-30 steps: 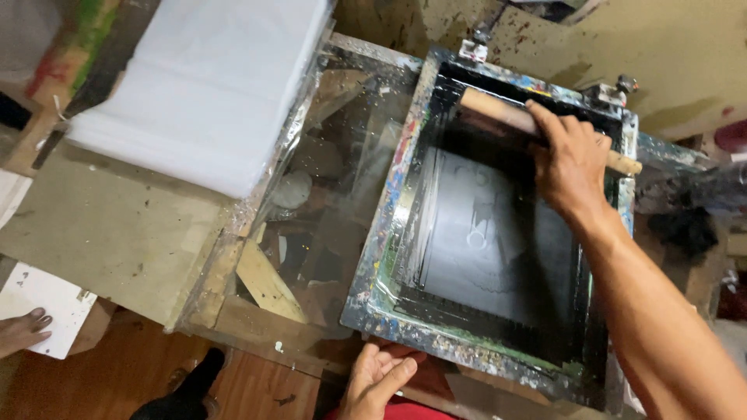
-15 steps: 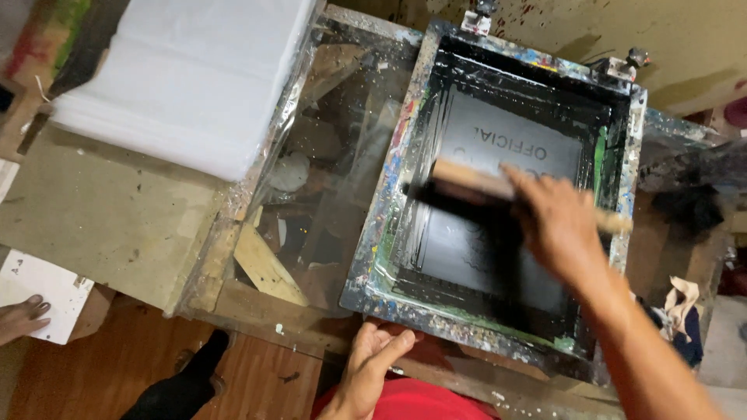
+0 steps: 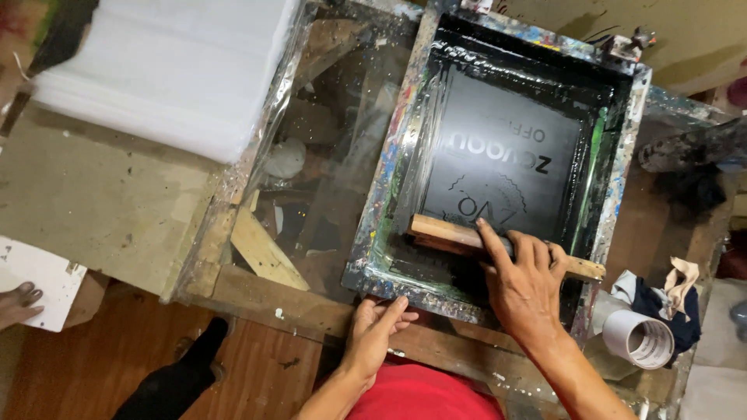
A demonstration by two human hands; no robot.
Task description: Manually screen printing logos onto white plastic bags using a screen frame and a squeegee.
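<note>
A paint-spattered printing frame [image 3: 389, 148] with a dark mesh screen [image 3: 506, 155] lies flat on a glass-topped wooden table [image 3: 264, 295]. My right hand [image 3: 525, 284] grips a wooden-handled squeegee [image 3: 443, 232] at the near end of the screen, blade down on the mesh. My left hand [image 3: 373, 330] rests on the frame's near edge, fingers pressing on the rim.
A thick stack of white sheets [image 3: 171, 70] lies at the far left on a board. A white tape roll [image 3: 642, 338] and crumpled rags [image 3: 661, 295] sit at the right. Another person's fingers [image 3: 19, 303] touch a white card at the left edge.
My right hand has dragged the squeegee from the far end of the screen down to the near end. The printed pattern on the mesh now shows. My left hand stays on the frame's edge.
</note>
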